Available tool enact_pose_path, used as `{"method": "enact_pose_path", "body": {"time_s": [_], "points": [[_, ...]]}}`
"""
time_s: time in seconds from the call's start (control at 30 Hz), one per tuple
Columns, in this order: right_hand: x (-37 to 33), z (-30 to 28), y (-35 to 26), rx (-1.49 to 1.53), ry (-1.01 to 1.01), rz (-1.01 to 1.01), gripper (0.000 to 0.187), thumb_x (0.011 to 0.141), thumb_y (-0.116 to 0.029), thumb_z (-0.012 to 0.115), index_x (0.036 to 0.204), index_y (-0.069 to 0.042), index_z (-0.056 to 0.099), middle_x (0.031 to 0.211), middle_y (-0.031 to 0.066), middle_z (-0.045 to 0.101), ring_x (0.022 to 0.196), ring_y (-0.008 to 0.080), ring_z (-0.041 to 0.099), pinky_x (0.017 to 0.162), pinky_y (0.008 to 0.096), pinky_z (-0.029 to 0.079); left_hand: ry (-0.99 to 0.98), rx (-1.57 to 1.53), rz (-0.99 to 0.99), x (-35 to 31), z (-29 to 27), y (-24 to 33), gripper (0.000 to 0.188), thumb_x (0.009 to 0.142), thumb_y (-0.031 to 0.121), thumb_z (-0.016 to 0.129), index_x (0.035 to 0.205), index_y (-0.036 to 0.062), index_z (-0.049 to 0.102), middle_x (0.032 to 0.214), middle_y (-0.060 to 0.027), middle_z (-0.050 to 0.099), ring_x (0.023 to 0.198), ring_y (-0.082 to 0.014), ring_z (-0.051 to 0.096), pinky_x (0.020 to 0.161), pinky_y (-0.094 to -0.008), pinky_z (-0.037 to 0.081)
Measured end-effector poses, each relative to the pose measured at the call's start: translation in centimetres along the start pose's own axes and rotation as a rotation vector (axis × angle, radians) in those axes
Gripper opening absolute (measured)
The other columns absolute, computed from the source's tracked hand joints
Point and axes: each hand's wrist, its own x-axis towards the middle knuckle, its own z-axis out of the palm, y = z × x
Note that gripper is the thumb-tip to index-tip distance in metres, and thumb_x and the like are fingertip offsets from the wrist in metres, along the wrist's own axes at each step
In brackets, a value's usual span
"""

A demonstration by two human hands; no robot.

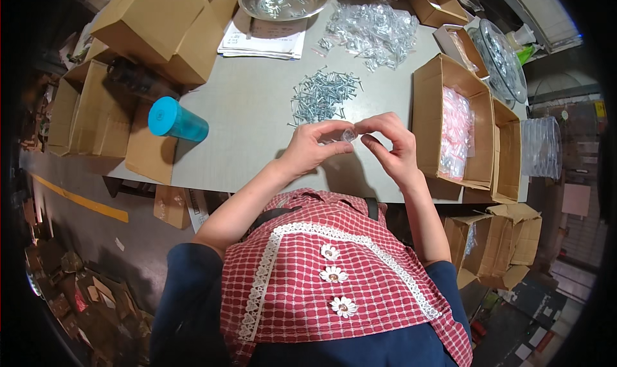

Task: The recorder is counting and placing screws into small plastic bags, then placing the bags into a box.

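Observation:
Above the near part of the table, my left hand [307, 150] pinches a small clear plastic bag [348, 135] between thumb and fingers. At the bag's right edge are the curled fingertips of my right hand [395, 145], closed in a pinch against it; the exact contact is too small to make out. Whether anything lies inside the bag cannot be seen clearly. Just beyond my hands spreads a loose pile of silver screws [324, 96]. Farther back lies a heap of clear bags filled with metal hardware [376, 33].
Right of my hands stands a cardboard box [427, 119] containing small red-edged plastic bags [455, 132]. A steel bowl [247, 10] with screws rests at the back near papers [257, 45]. On the left are a blue-lidded bottle [186, 124] and large cardboard boxes [144, 20].

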Motion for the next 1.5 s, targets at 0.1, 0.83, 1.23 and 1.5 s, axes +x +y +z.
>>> {"method": "enact_pose_path", "body": {"time_s": [0.1, 0.83, 1.23, 1.5], "points": [[0.2, 0.5, -0.4, -0.108, -0.020, -0.060, 0.031, 0.079, 0.004, 0.074, 0.108, -0.007, 0.075, 0.104, 0.0072, 0.072, 0.100, 0.0270, 0.064, 0.088, 0.0380, 0.050, 0.015, -0.075, -0.046, -0.1, 0.0, -0.2, 0.041, 0.091, 0.007, 0.081, 0.130, 0.0012, 0.070, 0.116, -0.0054, 0.074, 0.102, -0.0107, 0.069, 0.091, -0.0263, 0.055], [-2.5, 6.2, 4.4, -0.620, -0.406, 0.218, 0.017, 0.084, -0.009, 0.068, 0.097, 0.002, 0.062, 0.086, 0.0181, 0.066, 0.077, 0.0369, 0.070, 0.070, 0.0468, 0.058, 0.341, 0.041, 0.023, -1.5, -3.9, -2.2, 0.035, 0.094, 0.012, 0.077, 0.127, 0.0027, 0.071, 0.119, -0.0045, 0.072, 0.104, -0.0099, 0.065, 0.089, -0.0250, 0.053], [0.5, 2.2, -1.4, -0.064, 0.055, -0.008, 0.015, 0.083, -0.005, 0.080, 0.097, -0.007, 0.076, 0.098, 0.0044, 0.073, 0.099, 0.0244, 0.064, 0.090, 0.0368, 0.051, 0.118, 0.265, 0.245, -1.4, -0.5, -0.4, 0.039, 0.087, 0.015, 0.083, 0.124, 0.0056, 0.073, 0.131, -0.0114, 0.068, 0.120, -0.0213, 0.064, 0.095, -0.0330, 0.054], [-0.1, 1.6, -0.9, 0.012, -0.053, 0.142, 0.010, 0.086, -0.011, 0.078, 0.096, -0.011, 0.079, 0.115, 0.0026, 0.071, 0.124, 0.0288, 0.053, 0.105, 0.0424, 0.044, 0.039, -0.043, 0.062, -1.8, -0.1, -0.7, 0.032, 0.094, 0.009, 0.077, 0.124, 0.0007, 0.073, 0.119, -0.0071, 0.072, 0.100, -0.0133, 0.068, 0.085, -0.0277, 0.055]]}}
